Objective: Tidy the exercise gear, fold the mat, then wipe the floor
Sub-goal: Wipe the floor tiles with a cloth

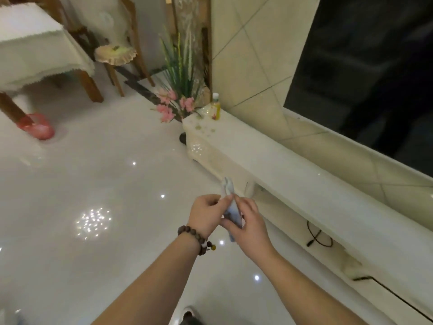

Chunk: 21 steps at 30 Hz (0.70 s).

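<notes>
**2 hands on a pale cloth above the floor**

The left hand (206, 213) and right hand (249, 222) both pinch a small pale blue-white cloth (230, 207) between them, fingers curled on it, above the glossy white floor (105, 184) beside a long white worktop (304, 184).

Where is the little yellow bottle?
In the head view, the bottle stands at the far end of the white cabinet, right of the pink flowers, by the tiled wall.

Open floor (93, 184) left; low cabinet (304, 184) blocks right.
</notes>
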Each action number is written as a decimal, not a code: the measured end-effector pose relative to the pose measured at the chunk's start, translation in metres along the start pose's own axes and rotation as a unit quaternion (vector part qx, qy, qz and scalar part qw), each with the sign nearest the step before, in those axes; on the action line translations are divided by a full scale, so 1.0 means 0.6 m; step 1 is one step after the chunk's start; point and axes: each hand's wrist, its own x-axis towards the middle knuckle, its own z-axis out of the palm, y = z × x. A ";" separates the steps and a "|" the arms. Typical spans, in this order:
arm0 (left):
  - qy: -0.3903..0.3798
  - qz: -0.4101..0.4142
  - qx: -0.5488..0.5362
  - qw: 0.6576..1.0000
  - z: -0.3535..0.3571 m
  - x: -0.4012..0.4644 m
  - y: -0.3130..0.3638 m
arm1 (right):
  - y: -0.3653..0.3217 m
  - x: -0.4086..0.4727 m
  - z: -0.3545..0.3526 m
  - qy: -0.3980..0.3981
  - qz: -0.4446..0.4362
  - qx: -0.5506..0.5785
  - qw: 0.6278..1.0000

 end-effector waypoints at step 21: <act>-0.316 -0.007 0.194 0.928 0.324 0.269 0.061 | 0.183 -0.004 -0.316 0.457 0.322 0.238 0.794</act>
